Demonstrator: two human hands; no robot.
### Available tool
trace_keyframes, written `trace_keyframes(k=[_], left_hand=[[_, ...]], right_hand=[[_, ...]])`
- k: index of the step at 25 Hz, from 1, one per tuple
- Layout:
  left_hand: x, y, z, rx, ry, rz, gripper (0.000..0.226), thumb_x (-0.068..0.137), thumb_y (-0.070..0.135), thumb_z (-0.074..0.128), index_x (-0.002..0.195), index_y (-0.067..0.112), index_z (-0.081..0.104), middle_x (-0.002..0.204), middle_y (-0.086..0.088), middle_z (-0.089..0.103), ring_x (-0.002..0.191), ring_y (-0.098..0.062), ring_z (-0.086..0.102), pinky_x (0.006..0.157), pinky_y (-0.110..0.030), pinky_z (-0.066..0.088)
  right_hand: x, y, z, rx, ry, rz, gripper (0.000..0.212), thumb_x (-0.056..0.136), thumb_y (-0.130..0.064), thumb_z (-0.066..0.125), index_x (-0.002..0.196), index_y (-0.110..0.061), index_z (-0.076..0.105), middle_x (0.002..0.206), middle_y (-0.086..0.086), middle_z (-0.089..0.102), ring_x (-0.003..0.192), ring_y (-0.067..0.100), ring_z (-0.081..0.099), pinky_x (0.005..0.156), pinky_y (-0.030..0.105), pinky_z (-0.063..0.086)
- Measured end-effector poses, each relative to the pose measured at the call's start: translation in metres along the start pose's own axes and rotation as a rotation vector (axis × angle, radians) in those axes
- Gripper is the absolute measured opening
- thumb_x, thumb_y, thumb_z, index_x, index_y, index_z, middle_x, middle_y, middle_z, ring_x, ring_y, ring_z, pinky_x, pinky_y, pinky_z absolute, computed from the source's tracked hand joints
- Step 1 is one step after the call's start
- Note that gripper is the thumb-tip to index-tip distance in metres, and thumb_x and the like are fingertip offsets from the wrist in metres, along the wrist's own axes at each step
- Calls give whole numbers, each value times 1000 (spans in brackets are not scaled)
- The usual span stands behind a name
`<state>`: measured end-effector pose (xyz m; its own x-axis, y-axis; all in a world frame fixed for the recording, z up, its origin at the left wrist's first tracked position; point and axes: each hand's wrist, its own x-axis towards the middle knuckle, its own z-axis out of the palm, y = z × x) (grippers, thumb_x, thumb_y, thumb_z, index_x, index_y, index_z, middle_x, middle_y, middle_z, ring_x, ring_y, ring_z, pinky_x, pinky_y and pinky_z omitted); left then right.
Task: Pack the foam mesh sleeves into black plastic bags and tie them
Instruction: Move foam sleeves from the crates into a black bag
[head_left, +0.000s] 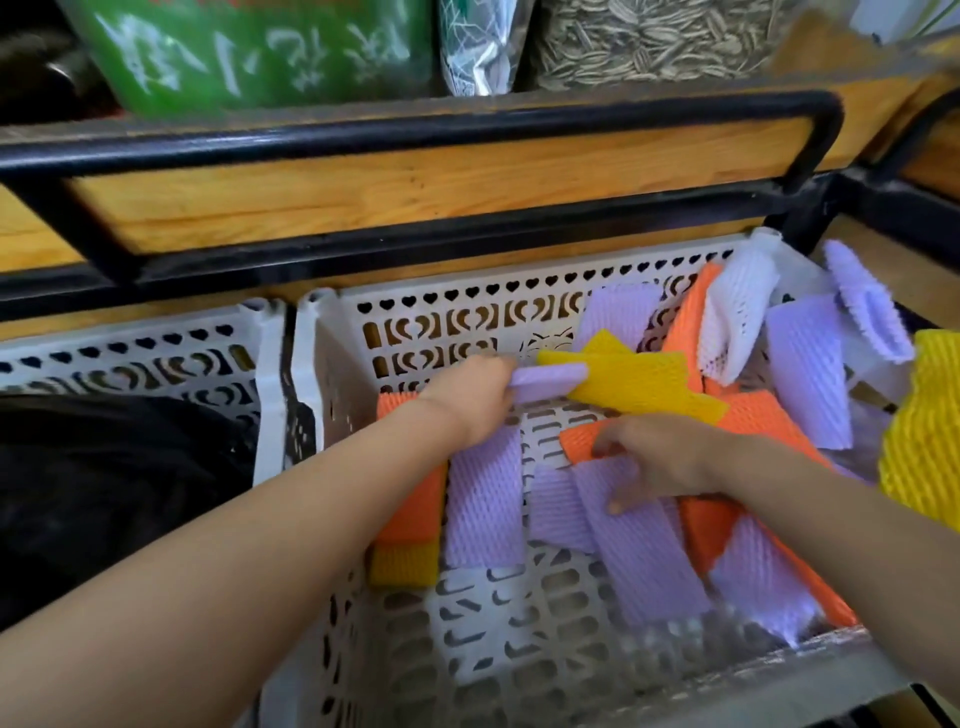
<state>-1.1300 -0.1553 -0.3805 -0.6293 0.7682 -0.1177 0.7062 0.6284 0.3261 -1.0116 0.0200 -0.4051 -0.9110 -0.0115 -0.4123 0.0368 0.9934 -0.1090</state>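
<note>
white basket (337, 364): holds loose foam mesh sleeves (644, 382) in purple, orange, yellow and white | left hand (475, 400): near the basket's far wall, grips the end of a raised purple sleeve (550, 378) | right hand (662, 457): mid-basket, fingers spread and touching a flat purple sleeve (639, 545) | black bag (104, 493): just left of the basket

The crate (441, 322) is open on top, its floor (493, 623) bare toward the front. Sleeves (644, 545) crowd its right side. A rail (415, 124) runs above its back wall. A black bag (104, 493) fills the left crate (130, 353).
</note>
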Motion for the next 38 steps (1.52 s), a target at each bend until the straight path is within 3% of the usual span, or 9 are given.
trace_keyframes(k=[6,10,16,21,23,27,30,34,38], left_hand=[[-25,29,-33,-510,260,-164,5,94,10,45,99,10,46,75,4,43,63,-8,44,48,-19,31],[-55,36,-38,-794,318,-255,25,94,9,45,119,9,49,86,3,50,73,-8,52,58,-21,44],[-78,51,-46,-1221,-23,-117,30,100,37,36,110,17,57,110,-2,65,87,-12,65,77,-26,55],[-80,45,-44,-1129,77,-28,16,95,28,52,110,21,52,102,2,62,79,-7,63,59,-13,50],[-83,36,-40,-1054,160,-39,16,94,26,53,110,24,50,99,5,58,82,-5,60,59,-13,49],[-72,31,-34,-960,263,-30,20,94,24,53,113,27,47,95,16,53,86,-2,54,66,-15,43],[-68,26,-29,-907,305,-64,23,95,25,54,116,25,47,94,18,50,86,1,51,67,-16,42],[-68,24,-29,-904,323,-115,30,95,25,52,124,18,49,96,13,52,88,-4,53,70,-18,44],[-69,21,-31,-941,345,-176,35,95,25,52,128,16,46,110,2,55,98,-15,57,79,-30,50]], right_hand=[[-11,-8,-13,87,152,4,28,82,-31,70,102,-16,58,95,-3,55,92,19,52,73,31,37],[-39,-21,-55,388,435,-62,18,86,-22,65,99,-14,57,87,-8,56,86,13,55,68,22,36],[-65,-55,-98,699,689,-154,7,87,-15,63,89,-18,57,83,-5,59,72,0,53,70,19,42],[-34,-59,-92,969,870,-111,8,94,-17,54,92,-24,52,87,-8,58,76,0,56,70,19,48],[-15,-33,-75,822,901,72,7,96,-18,50,101,-17,55,94,-2,59,90,13,58,78,25,46],[0,22,-23,400,473,353,62,90,-23,60,142,-4,31,147,16,35,135,28,34,107,31,26],[5,30,-16,172,428,330,82,84,-35,67,148,-15,19,156,14,14,143,30,16,114,42,19],[10,17,-23,-157,399,275,50,85,-36,64,128,-16,47,139,9,44,134,27,31,105,38,25],[-3,4,-37,241,683,323,36,92,-25,58,122,-8,46,115,17,61,104,35,57,77,36,39]])
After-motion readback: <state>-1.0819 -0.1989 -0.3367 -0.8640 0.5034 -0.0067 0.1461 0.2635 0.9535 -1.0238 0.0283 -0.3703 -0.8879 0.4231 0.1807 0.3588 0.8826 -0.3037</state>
